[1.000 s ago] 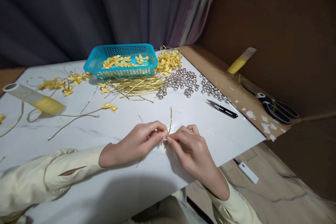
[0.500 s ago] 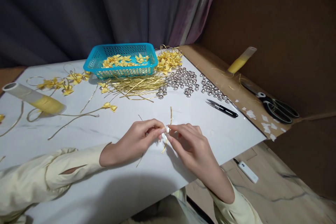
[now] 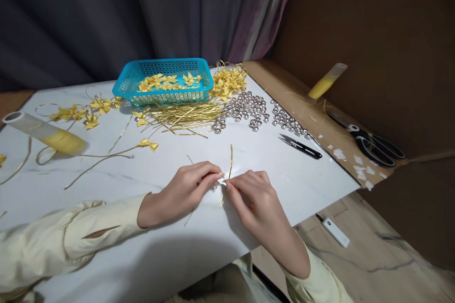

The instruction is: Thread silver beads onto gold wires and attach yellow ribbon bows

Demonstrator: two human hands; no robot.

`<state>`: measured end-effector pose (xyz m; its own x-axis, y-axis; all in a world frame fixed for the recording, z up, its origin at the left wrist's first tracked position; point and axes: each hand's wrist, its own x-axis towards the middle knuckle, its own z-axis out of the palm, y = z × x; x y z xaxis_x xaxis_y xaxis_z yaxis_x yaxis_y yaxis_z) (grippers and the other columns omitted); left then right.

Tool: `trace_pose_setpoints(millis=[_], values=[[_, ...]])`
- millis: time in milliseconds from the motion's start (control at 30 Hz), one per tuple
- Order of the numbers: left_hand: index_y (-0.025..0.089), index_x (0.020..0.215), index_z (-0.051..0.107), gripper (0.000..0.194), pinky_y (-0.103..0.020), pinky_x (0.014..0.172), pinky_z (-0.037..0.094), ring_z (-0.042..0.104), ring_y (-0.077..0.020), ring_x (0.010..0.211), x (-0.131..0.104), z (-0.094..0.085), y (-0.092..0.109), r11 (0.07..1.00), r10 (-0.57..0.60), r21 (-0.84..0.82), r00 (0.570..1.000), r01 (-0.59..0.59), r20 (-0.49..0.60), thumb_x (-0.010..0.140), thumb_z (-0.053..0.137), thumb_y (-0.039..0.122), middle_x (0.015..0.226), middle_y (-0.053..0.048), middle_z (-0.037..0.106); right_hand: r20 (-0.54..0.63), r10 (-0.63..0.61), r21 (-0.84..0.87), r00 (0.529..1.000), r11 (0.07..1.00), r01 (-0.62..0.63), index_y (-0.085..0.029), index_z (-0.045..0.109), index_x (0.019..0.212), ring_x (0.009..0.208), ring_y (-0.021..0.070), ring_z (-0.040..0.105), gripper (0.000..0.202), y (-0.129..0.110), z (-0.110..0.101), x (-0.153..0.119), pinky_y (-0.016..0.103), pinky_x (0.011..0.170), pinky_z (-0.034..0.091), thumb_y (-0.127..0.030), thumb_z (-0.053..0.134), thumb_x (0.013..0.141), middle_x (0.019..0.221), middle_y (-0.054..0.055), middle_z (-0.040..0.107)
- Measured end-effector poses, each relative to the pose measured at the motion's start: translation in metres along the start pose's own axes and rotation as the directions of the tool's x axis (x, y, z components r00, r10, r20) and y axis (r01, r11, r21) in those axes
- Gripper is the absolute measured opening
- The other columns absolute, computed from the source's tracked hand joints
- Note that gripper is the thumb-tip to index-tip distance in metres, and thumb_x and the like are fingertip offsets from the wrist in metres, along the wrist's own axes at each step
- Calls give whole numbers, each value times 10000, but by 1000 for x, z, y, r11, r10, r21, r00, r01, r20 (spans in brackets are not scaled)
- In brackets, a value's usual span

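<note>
Both hands meet over the white table (image 3: 270, 199). My left hand (image 3: 188, 189) pinches a small white piece (image 3: 221, 181) between thumb and fingers. At the piece's right side, my right hand (image 3: 258, 203) has its thumb and index finger closed on it. A short gold wire (image 3: 231, 158) runs up and down beside the right fingertips; whether it lies on the table or is held is unclear. Thin wire ends show above and below my left hand. Fingers hide most of the small piece.
Behind the hands are a blue basket (image 3: 161, 102) of yellow bows, gold wires (image 3: 188, 117) and silver beads (image 3: 249, 106). Black snips (image 3: 302, 147) lie right, scissors (image 3: 369, 144) farther right. A yellow thread spool (image 3: 64, 139) stands left; a white device (image 3: 334, 232) lies lower right.
My right hand has shifted slightly left and its fingers have closed together at the white piece. My left hand has barely moved.
</note>
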<state>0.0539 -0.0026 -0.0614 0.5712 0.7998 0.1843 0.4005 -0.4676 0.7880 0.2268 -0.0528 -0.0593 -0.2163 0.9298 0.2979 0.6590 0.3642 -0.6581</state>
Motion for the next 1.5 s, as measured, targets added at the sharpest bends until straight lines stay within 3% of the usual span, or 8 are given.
trace_pose_setpoints(millis=[133,233,400,500,600,933,1233,1500], values=[[137,840,620,165,-186,615,401,544,-88,634,2,0,-1,997,-70,-43,997,71,16,903,476,184,705,10,620,-26,-4,-37,1000,999,3,-149,642,810,685,164,532,176,1,0,-1,329,695,315,-136,488,896,681,18,621],[145,830,629,179,-197,610,402,539,-96,638,4,-1,-2,974,-150,-161,985,161,81,898,481,221,711,9,626,-64,-27,-44,998,999,25,-142,628,959,800,194,563,128,4,-2,-1,337,725,345,-160,525,886,853,56,674],[151,750,622,215,-211,591,384,498,-100,611,7,-3,0,904,-237,-311,949,294,209,874,507,283,648,23,593,-2,-172,-19,985,985,172,-148,536,1178,967,216,528,339,9,-8,1,354,784,380,-36,423,879,1076,94,647],[150,676,596,228,-207,538,350,435,-84,542,8,-4,4,864,-269,-355,923,358,276,847,521,280,603,35,567,47,-251,-42,967,967,253,-145,544,1158,951,229,508,479,11,-9,2,366,761,372,74,377,766,1054,92,648],[145,674,603,213,-206,483,312,374,-71,483,9,-4,5,837,-296,-364,897,409,328,829,526,270,587,39,559,33,-298,-117,954,947,300,-117,565,1113,921,236,508,491,12,-7,1,373,741,356,96,370,717,991,99,657],[146,652,621,197,-198,397,237,288,-54,399,10,-3,5,768,-342,-424,867,480,362,804,567,259,481,60,483,63,-295,-261,954,917,301,-101,590,966,819,211,498,339,9,-4,-1,359,717,312,59,329,821,846,94,661],[114,761,644,194,-204,395,165,283,-21,394,10,-4,4,602,-346,-552,812,577,471,825,595,290,626,25,569,48,-276,-250,960,927,279,-112,585,886,759,198,481,302,12,-4,-1,343,696,294,57,377,746,757,68,620],[113,710,623,236,-217,402,140,258,-26,388,10,-5,5,585,-331,-564,807,583,489,848,580,300,538,50,501,35,-246,-250,969,936,247,-121,584,879,744,195,484,266,12,-3,-1,346,687,289,36,402,764,754,63,630]])
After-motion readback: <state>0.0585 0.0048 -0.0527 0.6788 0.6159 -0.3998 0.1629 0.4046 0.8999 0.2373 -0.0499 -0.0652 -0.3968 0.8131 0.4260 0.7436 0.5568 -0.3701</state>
